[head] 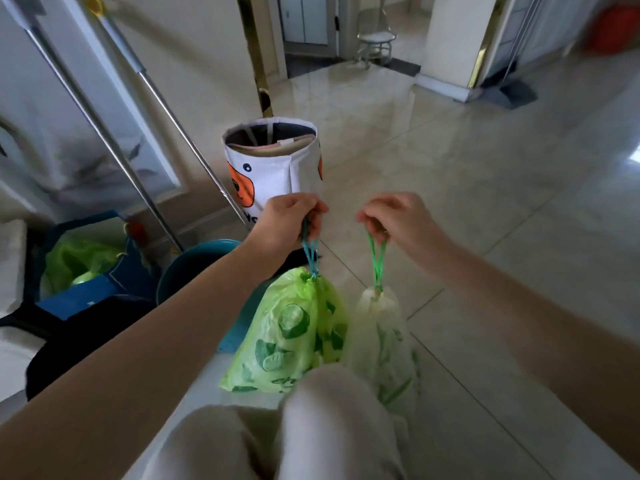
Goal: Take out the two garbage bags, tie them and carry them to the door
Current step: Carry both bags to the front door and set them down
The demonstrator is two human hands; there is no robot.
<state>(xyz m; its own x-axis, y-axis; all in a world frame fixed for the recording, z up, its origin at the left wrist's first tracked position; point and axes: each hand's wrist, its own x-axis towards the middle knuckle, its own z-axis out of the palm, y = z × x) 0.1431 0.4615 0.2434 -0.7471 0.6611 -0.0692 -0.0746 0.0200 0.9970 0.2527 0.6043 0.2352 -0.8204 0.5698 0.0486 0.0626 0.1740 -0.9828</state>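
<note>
My left hand (289, 216) grips the teal drawstring of a bright green garbage bag (287, 334), which hangs cinched shut in front of my knees. My right hand (394, 216) grips the green drawstring of a pale whitish garbage bag (384, 348) that hangs beside the green one, also cinched at the neck. Both bags hang above the tiled floor and touch each other. My light trouser legs hide their lower ends.
A white fabric bin with an orange print (273, 161) stands just ahead on the left. Two metal poles (162, 105) lean on the wall. A blue bin with a green liner (83, 265) and a teal bucket (194, 265) sit at left. Glossy tile floor (485, 168) stretches ahead toward a doorway (304, 26).
</note>
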